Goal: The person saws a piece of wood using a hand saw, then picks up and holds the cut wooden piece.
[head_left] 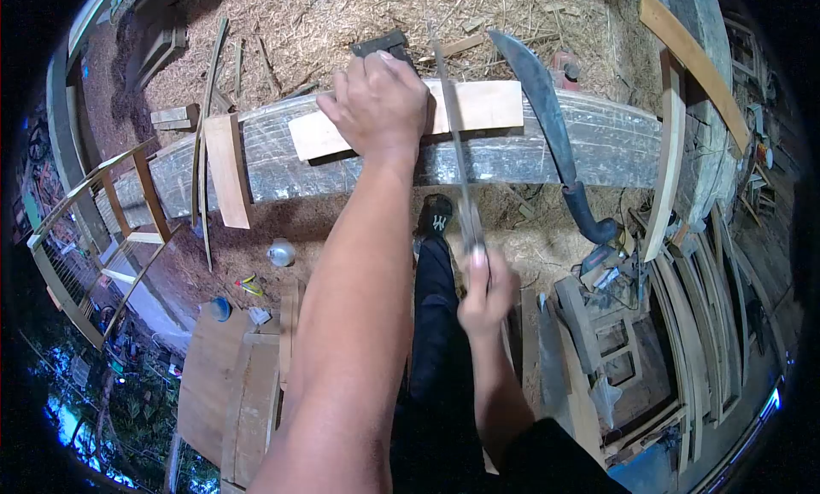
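A pale wooden board lies across the worn grey beam. My left hand presses on it with curled fingers, beside a dark block at the board's far edge; what its fingers grip is hidden. My right hand is closed round the near end of a long thin saw-like blade. This blade crosses over the board just right of my left hand. Right of the board, a curved machete with a dark handle rests on the beam.
A short wooden piece and thin strips lie over the beam at the left. Curved slats are stacked at the right. A slatted wooden frame stands left. A clear bulb-like object sits on the sawdust-covered ground.
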The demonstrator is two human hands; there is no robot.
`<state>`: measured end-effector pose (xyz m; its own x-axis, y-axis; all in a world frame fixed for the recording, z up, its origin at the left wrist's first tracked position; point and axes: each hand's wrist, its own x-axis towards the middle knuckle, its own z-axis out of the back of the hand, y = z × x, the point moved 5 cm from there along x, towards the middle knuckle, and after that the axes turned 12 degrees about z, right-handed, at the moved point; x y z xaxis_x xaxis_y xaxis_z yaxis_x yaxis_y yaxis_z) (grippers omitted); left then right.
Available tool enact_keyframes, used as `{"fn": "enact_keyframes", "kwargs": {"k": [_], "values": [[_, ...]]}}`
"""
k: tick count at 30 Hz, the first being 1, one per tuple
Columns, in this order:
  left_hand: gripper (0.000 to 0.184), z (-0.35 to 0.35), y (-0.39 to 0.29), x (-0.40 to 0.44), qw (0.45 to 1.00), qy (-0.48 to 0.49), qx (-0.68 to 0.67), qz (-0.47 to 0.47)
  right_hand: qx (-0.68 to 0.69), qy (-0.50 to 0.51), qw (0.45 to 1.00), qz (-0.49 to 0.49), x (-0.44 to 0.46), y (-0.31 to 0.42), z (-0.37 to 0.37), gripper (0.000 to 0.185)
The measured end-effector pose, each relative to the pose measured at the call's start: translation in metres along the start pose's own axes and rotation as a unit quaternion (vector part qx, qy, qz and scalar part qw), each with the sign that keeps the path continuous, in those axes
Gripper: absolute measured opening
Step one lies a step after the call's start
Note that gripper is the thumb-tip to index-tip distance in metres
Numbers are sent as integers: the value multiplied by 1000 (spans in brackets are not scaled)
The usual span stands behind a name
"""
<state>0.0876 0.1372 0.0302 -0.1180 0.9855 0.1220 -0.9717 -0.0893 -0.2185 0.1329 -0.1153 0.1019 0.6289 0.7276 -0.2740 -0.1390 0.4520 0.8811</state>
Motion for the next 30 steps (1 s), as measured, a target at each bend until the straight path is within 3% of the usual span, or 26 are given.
{"fn": "enact_keyframes", "kwargs": {"k": [2,4,5,7,10,11,14,17,19,22,23,24,30], "values": [[30,-2,-2,2,1000,2,-4,-6,22,-15,999,-37,-36,-6,15,27],[30,-2,-1,4,1000,8,-2,-4,30,-20,999,-15,-22,1,13,29],[30,-2,-2,2,1000,17,-2,-7,-65,-61,992,86,-2,12,5,29],[30,-1,-3,3,1000,15,1,-2,-4,37,999,-18,51,0,-18,28],[29,-2,-4,6,1000,4,-1,2,-33,30,999,10,26,-2,-9,28],[29,0,-3,3,1000,-1,-5,2,-35,-25,999,21,-3,-7,-1,28],[29,0,-3,3,1000,-5,-2,-5,20,3,998,-65,-38,-8,19,30],[29,0,-3,3,1000,14,-2,-4,-33,15,999,-9,24,5,-5,32],[28,0,-3,2,1000,8,2,1,23,16,998,-51,54,0,-20,32],[28,-2,-2,4,1000,2,1,3,-66,40,997,-11,17,3,3,29],[28,-2,-2,3,1000,1,-3,3,-35,-5,999,17,-15,-7,12,29],[28,-1,-4,3,1000,-1,-5,5,0,2,1000,-15,-23,1,17,29],[29,-2,-2,2,1000,9,12,0,25,39,998,-33,47,1,-11,31]]}}
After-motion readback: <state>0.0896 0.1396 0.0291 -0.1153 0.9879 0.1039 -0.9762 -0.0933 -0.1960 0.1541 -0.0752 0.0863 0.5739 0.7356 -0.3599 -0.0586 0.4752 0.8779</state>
